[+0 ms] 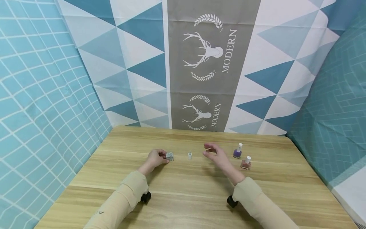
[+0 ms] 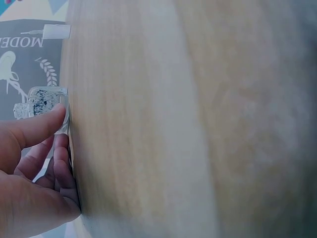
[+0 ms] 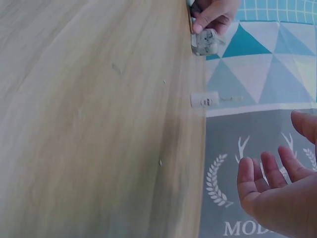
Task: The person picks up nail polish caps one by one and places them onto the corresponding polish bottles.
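Observation:
My left hand (image 1: 155, 158) grips a small clear nail polish bottle (image 1: 170, 156) at its side, thumb across the glass in the left wrist view. Dark flecks show inside the bottle (image 2: 43, 100), and its neck has no cap on. To its right, the white brush cap (image 1: 190, 156) stands upright on the table; its thin brush (image 3: 232, 98) points up from it. My right hand (image 1: 215, 153) hovers over the table right of that cap, fingers loosely bent and holding nothing.
Two capped nail polish bottles stand right of my right hand: a purple one (image 1: 237, 153) and a pink one (image 1: 245, 164). The wooden table (image 1: 183, 197) ends at a patterned cloth backdrop (image 1: 200, 63). Tiny bits lie on the tabletop in the right wrist view.

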`<state>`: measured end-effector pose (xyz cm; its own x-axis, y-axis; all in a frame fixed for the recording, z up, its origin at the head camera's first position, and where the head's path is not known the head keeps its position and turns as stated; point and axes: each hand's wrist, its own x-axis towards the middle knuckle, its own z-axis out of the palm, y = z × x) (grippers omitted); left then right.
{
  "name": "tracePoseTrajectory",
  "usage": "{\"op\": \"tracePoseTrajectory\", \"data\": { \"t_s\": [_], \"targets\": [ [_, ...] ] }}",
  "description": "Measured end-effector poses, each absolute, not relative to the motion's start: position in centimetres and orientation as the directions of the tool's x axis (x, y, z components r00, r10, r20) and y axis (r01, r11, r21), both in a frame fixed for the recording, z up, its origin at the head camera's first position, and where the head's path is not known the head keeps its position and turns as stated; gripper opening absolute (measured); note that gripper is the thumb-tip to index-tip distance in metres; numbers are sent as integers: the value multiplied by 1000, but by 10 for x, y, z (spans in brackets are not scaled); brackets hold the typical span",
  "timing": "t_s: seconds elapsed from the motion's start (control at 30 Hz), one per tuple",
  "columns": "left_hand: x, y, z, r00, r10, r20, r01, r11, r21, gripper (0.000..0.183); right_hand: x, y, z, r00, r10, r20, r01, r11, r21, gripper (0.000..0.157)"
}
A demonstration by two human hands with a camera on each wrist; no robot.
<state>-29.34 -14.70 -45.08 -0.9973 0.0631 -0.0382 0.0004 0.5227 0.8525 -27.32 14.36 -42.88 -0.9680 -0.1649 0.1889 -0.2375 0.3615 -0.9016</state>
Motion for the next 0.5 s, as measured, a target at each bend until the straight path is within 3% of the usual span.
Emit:
{"op": "tracePoseTrajectory", "data": {
  "t_s": [0.2, 0.5],
  "targets": [
    [-295, -147, -454, -997, 66, -34, 5, 517, 856, 27, -280, 132, -438, -969, -156, 193, -236, 331, -914, 50],
    [-299, -149, -456, -996, 72, -50, -6, 508, 861, 26, -289, 119, -448, -972, -234, 5, -74, 286, -955, 54]
  ]
}}
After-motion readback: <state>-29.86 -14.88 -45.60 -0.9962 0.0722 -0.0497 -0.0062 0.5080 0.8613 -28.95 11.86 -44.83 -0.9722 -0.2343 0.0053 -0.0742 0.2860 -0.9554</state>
